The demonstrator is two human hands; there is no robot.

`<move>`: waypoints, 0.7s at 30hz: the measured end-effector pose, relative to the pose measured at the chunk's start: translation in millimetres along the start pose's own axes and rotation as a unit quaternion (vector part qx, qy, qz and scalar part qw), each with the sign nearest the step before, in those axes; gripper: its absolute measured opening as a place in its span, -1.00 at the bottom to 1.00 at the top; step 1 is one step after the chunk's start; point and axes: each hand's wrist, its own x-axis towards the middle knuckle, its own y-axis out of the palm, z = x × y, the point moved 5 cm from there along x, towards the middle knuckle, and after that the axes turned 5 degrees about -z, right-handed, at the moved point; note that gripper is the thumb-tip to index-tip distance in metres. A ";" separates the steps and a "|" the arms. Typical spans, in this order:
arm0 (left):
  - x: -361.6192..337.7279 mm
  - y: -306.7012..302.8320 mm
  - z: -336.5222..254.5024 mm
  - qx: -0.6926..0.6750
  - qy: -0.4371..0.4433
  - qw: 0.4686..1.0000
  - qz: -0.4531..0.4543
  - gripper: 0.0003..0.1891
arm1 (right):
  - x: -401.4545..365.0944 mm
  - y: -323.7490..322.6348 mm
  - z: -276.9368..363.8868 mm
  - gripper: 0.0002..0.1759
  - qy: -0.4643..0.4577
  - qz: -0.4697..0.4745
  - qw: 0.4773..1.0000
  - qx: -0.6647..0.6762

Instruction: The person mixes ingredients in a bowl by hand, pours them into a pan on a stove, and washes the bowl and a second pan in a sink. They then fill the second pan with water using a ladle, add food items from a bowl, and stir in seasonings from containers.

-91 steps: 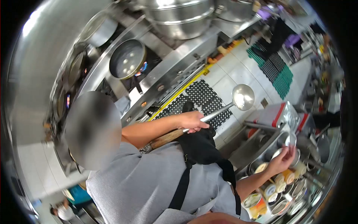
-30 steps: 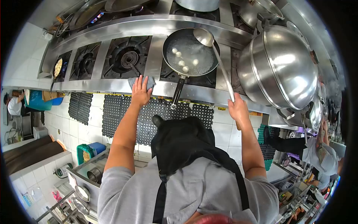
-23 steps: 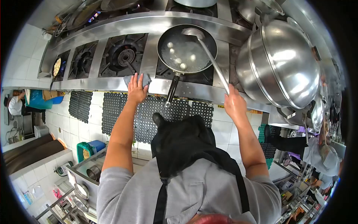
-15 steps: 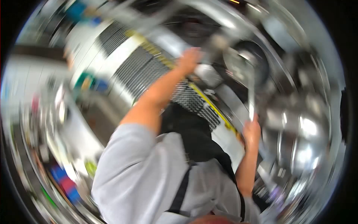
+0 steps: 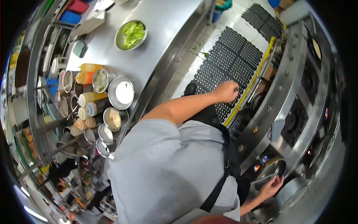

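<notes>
My left hand (image 5: 226, 91), curled into a loose fist, hangs over the black perforated floor mat (image 5: 227, 56). A small dark hollow shows between its fingers, and no object sticks out. My right hand (image 5: 273, 187) is at the lower right, palm partly turned up and fingers loosely bent and apart. Its fingertips overlap the near rim of a round pan (image 5: 270, 171) on the stove. Flames (image 5: 256, 168) show beside this pan. A large metal pot (image 5: 292, 194) stands just beyond my right hand.
A steel counter (image 5: 164, 22) on the left carries a bowl of lettuce (image 5: 132, 35), squeeze bottles (image 5: 91, 98) and several metal containers (image 5: 121, 92). On the right runs the stove (image 5: 268, 108), with a grey cloth (image 5: 276, 130) on it. A yellow pipe (image 5: 257, 80) follows its front.
My view has swung round, bringing the left counter in. My right hand held a long-handled utensil over a wok earlier; that utensil is no longer in it. My left hand's fingers have curled in.
</notes>
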 end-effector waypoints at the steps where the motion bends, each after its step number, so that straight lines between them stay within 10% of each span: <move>1: 19.6 -49.2 -10.0 -0.015 0.026 0.997 -0.067 -0.82 | 14.8 14.2 20.8 -0.53 -0.024 0.025 0.998 0.053; 6: 60.8 -344.0 -1.9 0.135 -0.079 0.906 -0.393 -0.85 | 41.7 94.4 113.8 -0.61 -0.091 0.147 0.980 0.101; 10: 37.9 -491.1 86.8 0.383 -0.251 0.866 -0.203 -0.69 | 35.2 142.9 164.2 -0.66 -0.134 0.200 0.966 0.088; 13: 18.3 -489.4 106.6 0.469 -0.123 0.867 -0.119 -0.53 | 29.8 170.0 184.4 -0.66 -0.145 0.218 0.962 0.076; 21: 24.1 -467.9 153.0 0.445 -0.139 0.885 -0.014 -0.34 | 5.3 212.9 256.3 -0.67 -0.168 0.282 0.942 0.072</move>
